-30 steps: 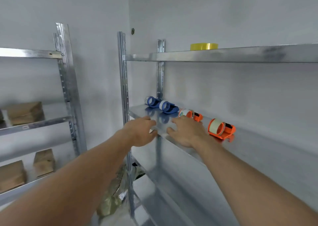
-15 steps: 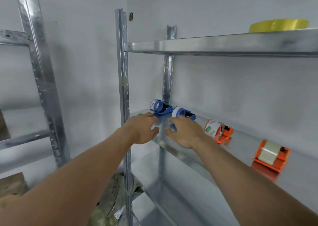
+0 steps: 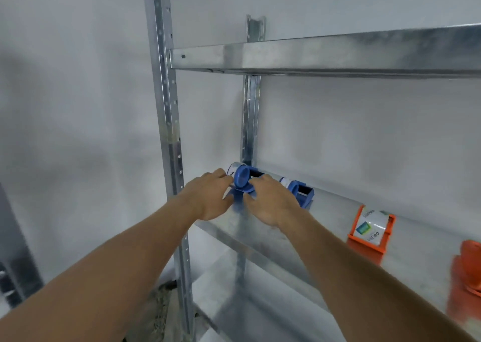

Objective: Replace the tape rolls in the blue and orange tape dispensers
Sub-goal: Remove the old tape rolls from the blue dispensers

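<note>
On the metal shelf [image 3: 325,227], at its left end | we grip the first blue tape dispenser [image 3: 243,182] with both hands: left hand [image 3: 208,198] fingers curled on its left side, right hand [image 3: 270,201] pinching its right | second blue dispenser [image 3: 299,193] just right of it | two orange dispensers [image 3: 372,228] [image 3: 468,268] farther right.

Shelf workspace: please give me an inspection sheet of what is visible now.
Surface: metal shelf, middle level of a rack.
Job's things: two blue dispensers, far one in hand, second beside it; orange dispenser with a roll; another orange dispenser, blurred at the frame edge.
Clutter: nothing seen.
Grips: left hand and right hand hold the far blue dispenser from either side.
Cables: nothing seen.
Surroundings: upper shelf, upright post, grey wall.
</note>
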